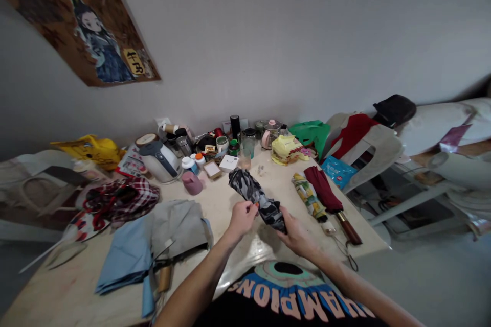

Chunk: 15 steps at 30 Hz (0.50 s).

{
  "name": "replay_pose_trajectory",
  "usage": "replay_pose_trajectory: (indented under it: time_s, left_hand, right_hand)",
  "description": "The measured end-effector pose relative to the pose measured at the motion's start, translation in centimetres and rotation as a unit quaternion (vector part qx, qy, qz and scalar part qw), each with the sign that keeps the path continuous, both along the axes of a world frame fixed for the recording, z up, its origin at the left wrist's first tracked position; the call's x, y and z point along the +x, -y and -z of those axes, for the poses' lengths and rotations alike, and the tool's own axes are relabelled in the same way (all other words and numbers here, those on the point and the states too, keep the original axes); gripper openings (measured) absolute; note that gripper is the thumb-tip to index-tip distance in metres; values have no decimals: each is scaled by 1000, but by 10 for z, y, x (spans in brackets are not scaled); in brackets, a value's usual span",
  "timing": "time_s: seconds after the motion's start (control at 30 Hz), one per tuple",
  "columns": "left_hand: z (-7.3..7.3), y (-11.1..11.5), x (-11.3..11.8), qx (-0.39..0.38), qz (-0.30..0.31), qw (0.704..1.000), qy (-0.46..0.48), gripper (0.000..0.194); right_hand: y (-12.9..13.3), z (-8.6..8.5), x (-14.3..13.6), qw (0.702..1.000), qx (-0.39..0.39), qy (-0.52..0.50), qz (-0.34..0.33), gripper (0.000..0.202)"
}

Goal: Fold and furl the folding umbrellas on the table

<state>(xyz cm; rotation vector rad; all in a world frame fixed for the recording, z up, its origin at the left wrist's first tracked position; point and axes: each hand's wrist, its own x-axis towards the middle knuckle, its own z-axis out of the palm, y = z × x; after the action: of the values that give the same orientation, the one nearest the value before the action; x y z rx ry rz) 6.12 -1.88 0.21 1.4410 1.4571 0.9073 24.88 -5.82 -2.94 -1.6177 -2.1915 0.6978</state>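
Note:
A folded umbrella with a grey and black camouflage pattern [255, 195] is held slantwise over the table in front of me. My right hand [295, 231] is wrapped round its lower right end. At the umbrella's left edge, my left hand [244, 216] is closed, fingertips pinched against the fabric or its strap; which of these is too small to tell. To the right lie a yellow-patterned folded umbrella [309, 195] and a dark red one [324, 188] with a wooden handle. Loosely folded grey [178, 227] and blue [128, 253] umbrellas rest at the left.
Along the back of the table [215, 199] stand a kettle [159, 161], a pink cup [192, 183], bottles, small boxes and a glass teapot [271, 133]. A plaid cloth [134, 196] lies far left. Chairs flank both sides, the right one [378, 156] holding bags.

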Motion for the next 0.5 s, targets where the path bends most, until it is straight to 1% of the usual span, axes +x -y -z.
replay_pose_trajectory:
  time_s: [0.07, 0.1, 0.13, 0.17, 0.2, 0.23, 0.27, 0.3, 0.33, 0.37, 0.4, 0.43, 0.47, 0.5]
  left_hand:
    - [-10, 4, 8, -18, 14, 998, 62, 39]
    - [-18, 6, 12, -32, 37, 992, 118, 38]
    - [-27, 8, 15, -47, 73, 978, 191, 37]
    - [-37, 11, 16, -55, 112, 956, 264, 38]
    - [-45, 14, 15, -55, 142, 933, 325, 44]
    - [-53, 18, 11, -47, 167, 914, 367, 50]
    - [-58, 24, 4, -36, 185, 900, 393, 53]
    - [-60, 29, -6, -26, 203, 890, 406, 52]
    - [-60, 36, -17, -24, 230, 883, 409, 50]
    - [-56, 42, -29, -31, 258, 876, 407, 49]
    - [-51, 48, -42, -44, 282, 872, 397, 50]
    - [-44, 52, -53, -68, 302, 873, 377, 51]
    - [-36, 55, -62, -92, 316, 874, 357, 54]
    - [-27, 57, -69, -114, 313, 881, 335, 56]
  right_hand:
    - [-1, 1, -2, 994, -27, 101, -14, 49]
    - [-3, 2, -3, 991, -36, 128, -24, 43]
    - [-5, 2, -3, 990, -43, 128, -33, 38]
    - [-8, 3, -3, 993, -50, 98, -40, 33]
    - [-10, 3, -3, 996, -61, 39, -43, 31]
    - [-14, 4, -3, 995, -85, -41, -39, 30]
    - [-17, 5, -3, 982, -126, -134, -29, 29]
    - [-19, 6, -3, 958, -179, -224, -15, 26]
    - [-21, 7, -3, 926, -233, -298, 1, 23]
    - [-23, 8, -4, 896, -274, -350, 25, 22]
    - [-23, 9, -4, 874, -300, -379, 53, 23]
    - [-23, 10, -3, 864, -307, -390, 81, 25]
    - [-23, 10, -3, 866, -298, -389, 102, 27]
    - [-22, 10, -3, 867, -287, -393, 110, 27]
